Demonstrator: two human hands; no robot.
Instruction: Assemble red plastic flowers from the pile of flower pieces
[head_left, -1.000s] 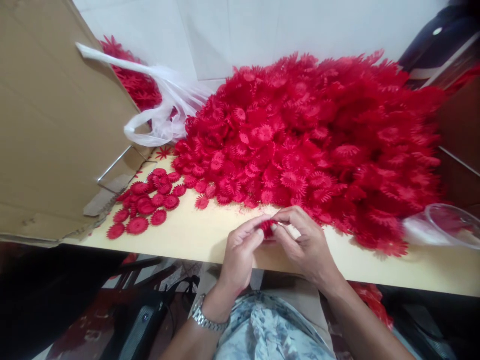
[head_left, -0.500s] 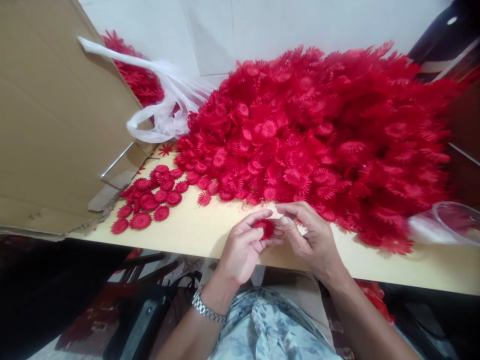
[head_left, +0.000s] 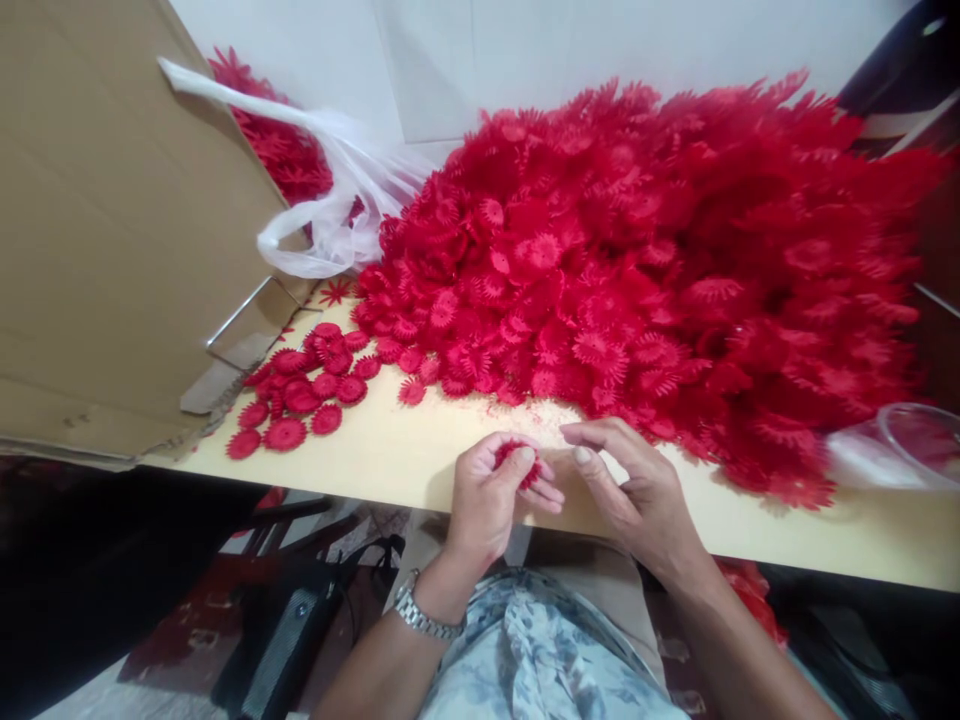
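Fingers [head_left: 525, 462] of the left hand [head_left: 491, 500] are curled around a small red flower [head_left: 514, 452], pinching it over the table [head_left: 420, 455] edge. Just beside it, the right hand [head_left: 637, 490] is loosely open, its fingertips near the flower but apart.

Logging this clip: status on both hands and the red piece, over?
Left hand shut on red flower piece. Right hand open beside it, off the piece. Big red pile right behind; nothing between.

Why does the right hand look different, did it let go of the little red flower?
Yes. The right hand has drawn back rightward along the table edge, its fingers now apart from the red flower, which the left hand alone holds.
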